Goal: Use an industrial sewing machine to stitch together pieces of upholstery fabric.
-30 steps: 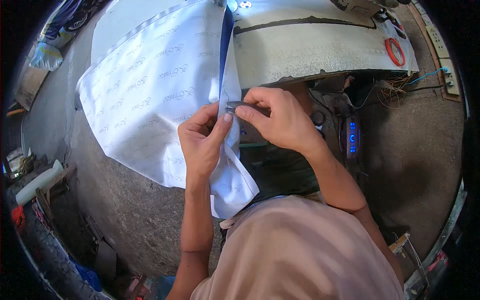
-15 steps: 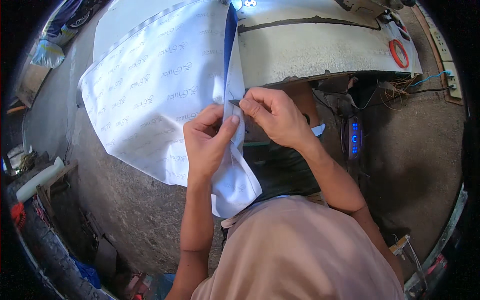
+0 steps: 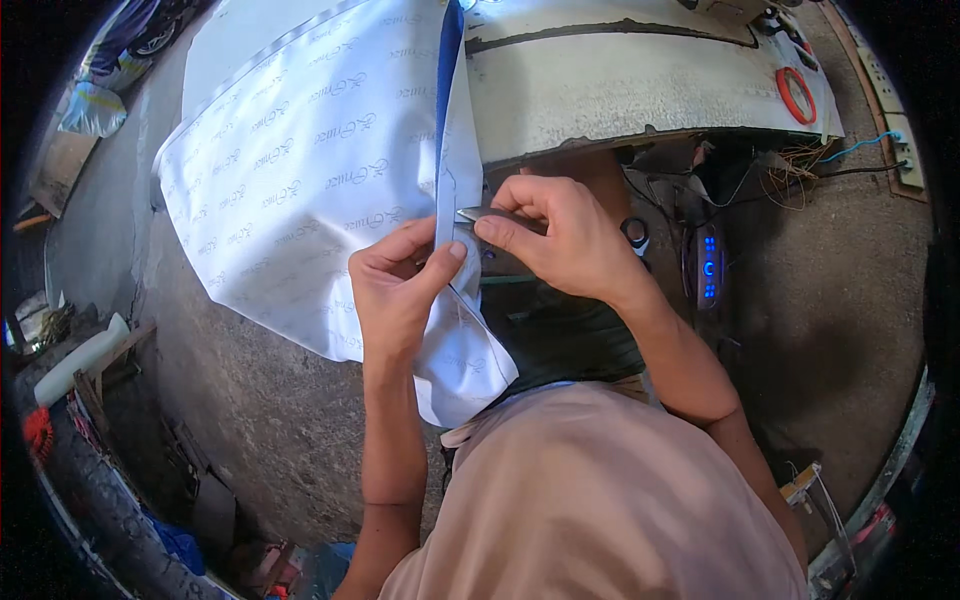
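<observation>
A large white sheet of fabric (image 3: 320, 130) with faint script printing hangs over the table's front edge and down onto my lap. Its folded right edge shows a dark blue strip (image 3: 449, 85) toward the top. My left hand (image 3: 392, 290) pinches this edge between thumb and fingers. Close by on the right, my right hand (image 3: 570, 240) is closed around a small dark tool (image 3: 497, 216) with a pointed metal tip. That tip touches or nearly touches the folded edge just above my left thumb; the exact contact is too small to tell.
The worn white tabletop (image 3: 570, 100) has a chipped front edge. A red ring (image 3: 796, 95) lies at its right end. Below are loose wires (image 3: 790, 172) and a device with blue lights (image 3: 710, 268). Power sockets (image 3: 903, 150) stand far right; a pale roll (image 3: 80, 362) lies left.
Both hands have shifted slightly left and nearer to me, along with the fabric edge. More of the tool shows now, its tip lower along the fold.
</observation>
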Demonstrator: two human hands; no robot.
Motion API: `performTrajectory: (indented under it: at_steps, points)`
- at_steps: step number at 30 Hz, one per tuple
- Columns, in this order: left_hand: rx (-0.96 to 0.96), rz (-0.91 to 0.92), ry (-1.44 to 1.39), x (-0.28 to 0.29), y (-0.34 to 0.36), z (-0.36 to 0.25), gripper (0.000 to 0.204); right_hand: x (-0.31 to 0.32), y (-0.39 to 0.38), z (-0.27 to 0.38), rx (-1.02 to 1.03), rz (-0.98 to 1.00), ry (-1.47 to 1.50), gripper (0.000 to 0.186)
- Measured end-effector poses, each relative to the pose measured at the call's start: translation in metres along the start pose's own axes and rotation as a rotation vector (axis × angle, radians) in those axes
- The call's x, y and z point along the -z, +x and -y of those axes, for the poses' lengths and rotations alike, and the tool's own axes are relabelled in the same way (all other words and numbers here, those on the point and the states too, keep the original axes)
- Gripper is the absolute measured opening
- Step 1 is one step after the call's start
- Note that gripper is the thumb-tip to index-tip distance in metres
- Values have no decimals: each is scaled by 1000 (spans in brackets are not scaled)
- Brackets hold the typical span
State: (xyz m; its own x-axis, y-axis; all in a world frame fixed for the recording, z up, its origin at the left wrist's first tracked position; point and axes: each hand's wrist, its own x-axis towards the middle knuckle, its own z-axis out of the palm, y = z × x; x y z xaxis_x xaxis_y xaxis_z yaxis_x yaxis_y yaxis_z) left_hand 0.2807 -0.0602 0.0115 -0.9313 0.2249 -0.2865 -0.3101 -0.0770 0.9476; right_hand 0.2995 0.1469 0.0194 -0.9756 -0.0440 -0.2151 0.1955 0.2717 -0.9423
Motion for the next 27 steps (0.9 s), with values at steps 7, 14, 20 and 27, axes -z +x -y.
performTrajectory:
  at_steps: [7, 14, 20, 27]
  points:
    - [-132, 0, 125, -2, -2, 2, 34, -2, 2, 5, -34, -10, -32, 18]
    - [-156, -23, 206, -3, -6, 1, 38, 1, 12, 6, -93, 82, 14, 19]
    - [-186, -56, 166, -6, -8, 5, 39, 5, 12, 18, -3, 64, -153, 18]
    - [-166, -57, 156, -8, -8, 0, 37, 7, 10, 12, 29, 20, -151, 18]
